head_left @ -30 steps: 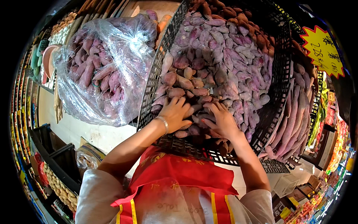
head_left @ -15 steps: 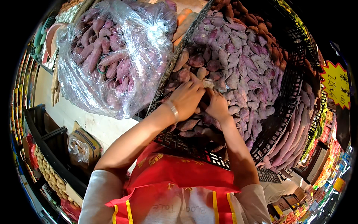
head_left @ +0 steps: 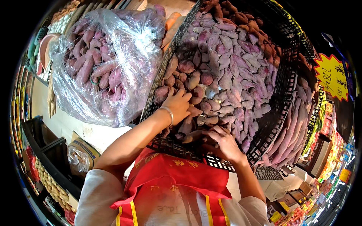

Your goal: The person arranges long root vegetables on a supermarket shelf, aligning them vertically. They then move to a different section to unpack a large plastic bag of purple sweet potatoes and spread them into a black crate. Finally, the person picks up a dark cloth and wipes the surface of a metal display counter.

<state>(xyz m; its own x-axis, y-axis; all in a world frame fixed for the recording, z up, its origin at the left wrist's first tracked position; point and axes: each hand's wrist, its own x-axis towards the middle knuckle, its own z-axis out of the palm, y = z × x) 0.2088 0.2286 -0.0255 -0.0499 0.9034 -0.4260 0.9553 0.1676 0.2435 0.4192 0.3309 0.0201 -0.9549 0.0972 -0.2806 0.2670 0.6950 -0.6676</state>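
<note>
My left hand (head_left: 177, 107) lies spread on reddish-brown sweet potatoes (head_left: 186, 67) along the left side of a black plastic crate (head_left: 156, 84). No lifted piece shows in it. Near the crate's front edge, my right hand (head_left: 226, 143) has its fingers apart and slightly bent, beside a long brown sweet potato (head_left: 193, 136). Its fingertips rest at or just above the pile, and the shadow below hides part of the contact. Small purple sweet potatoes (head_left: 230, 71) fill the middle and right of the crate.
Left of the crate sits a big clear plastic bag (head_left: 124, 96) of purple sweet potatoes. Longer sweet potatoes (head_left: 290, 133) lie beyond the crate's right wall. A yellow star-shaped price sign (head_left: 332, 77) stands at the right. Black bins (head_left: 52, 150) and a cardboard box (head_left: 85, 152) are lower left.
My hands have come apart from the middle of the pile. The left moved slightly left and down; the right moved down toward the crate's front edge. The view has shifted a little.
</note>
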